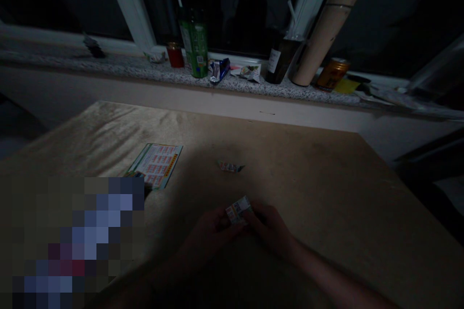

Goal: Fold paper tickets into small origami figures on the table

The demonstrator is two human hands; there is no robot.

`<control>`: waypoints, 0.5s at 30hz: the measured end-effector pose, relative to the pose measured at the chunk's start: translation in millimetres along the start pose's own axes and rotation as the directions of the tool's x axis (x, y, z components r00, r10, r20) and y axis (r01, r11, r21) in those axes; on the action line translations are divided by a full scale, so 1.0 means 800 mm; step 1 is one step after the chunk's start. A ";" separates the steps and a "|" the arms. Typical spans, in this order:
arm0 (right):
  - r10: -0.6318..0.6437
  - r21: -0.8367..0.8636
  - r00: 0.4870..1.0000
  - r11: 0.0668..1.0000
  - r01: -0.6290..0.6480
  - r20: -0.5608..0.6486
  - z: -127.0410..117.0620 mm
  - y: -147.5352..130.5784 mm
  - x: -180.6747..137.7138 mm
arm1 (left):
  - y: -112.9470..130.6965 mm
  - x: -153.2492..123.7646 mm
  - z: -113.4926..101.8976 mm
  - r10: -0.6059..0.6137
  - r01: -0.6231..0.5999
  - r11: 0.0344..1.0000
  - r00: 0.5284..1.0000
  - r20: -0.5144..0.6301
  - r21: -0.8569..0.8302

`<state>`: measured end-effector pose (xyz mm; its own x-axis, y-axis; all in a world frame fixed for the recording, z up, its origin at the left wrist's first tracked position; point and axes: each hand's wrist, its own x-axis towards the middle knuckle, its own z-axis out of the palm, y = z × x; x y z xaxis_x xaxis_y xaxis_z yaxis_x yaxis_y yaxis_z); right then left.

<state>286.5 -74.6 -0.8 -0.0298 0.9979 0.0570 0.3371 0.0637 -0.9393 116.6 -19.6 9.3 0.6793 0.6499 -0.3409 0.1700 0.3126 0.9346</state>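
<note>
The room is dim. My left hand (213,231) and my right hand (270,229) meet low in the middle of a brown table (326,193), both pinched on a small folded piece of printed paper (237,210) held between the fingertips. A little farther away on the table lies a small folded paper shape (231,166). To the left lies a flat printed leaflet (158,164) with a green border.
Behind the table runs a speckled stone windowsill (126,65) holding a green bottle (194,43), a red can (175,54), a dark bottle (277,60), a tall beige tube (321,41), an orange can (332,73) and wrappers. A blurred patch covers the lower left.
</note>
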 end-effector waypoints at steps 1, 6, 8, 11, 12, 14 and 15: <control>-0.003 0.027 1.000 1.000 0.003 0.019 -0.001 -0.001 0.001 | -0.001 -0.001 0.000 0.011 -0.011 0.999 1.000 0.005 0.030; -0.011 0.135 0.993 0.991 -0.005 0.115 -0.007 -0.007 0.002 | 0.002 -0.001 -0.001 0.010 -0.014 0.995 0.999 0.039 0.095; -0.014 0.141 0.991 0.990 -0.006 0.135 -0.008 -0.007 0.001 | 0.002 0.000 -0.001 -0.012 0.007 0.996 0.998 0.059 0.086; -0.008 0.128 0.995 0.992 -0.005 0.103 -0.006 -0.003 0.001 | 0.001 0.001 -0.001 -0.021 0.018 0.998 0.998 0.065 0.053; -0.003 0.117 0.998 0.993 -0.005 0.069 -0.005 -0.002 0.001 | 0.001 0.001 -0.001 -0.021 0.018 0.998 0.998 0.057 0.057; 0.007 0.109 1.000 0.994 -0.005 -0.015 -0.004 0.000 0.003 | 0.002 0.000 0.000 -0.023 0.018 0.996 0.999 0.046 0.088; 0.009 0.109 0.999 0.994 -0.004 -0.044 -0.003 0.000 0.003 | 0.002 -0.001 0.001 -0.022 0.017 0.993 0.999 0.044 0.113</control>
<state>288.8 -72.0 0.0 0.0151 0.9979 0.0637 0.2325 0.0585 -0.9708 116.6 -20.1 11.6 0.7059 0.6121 -0.3564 0.2609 0.2431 0.9343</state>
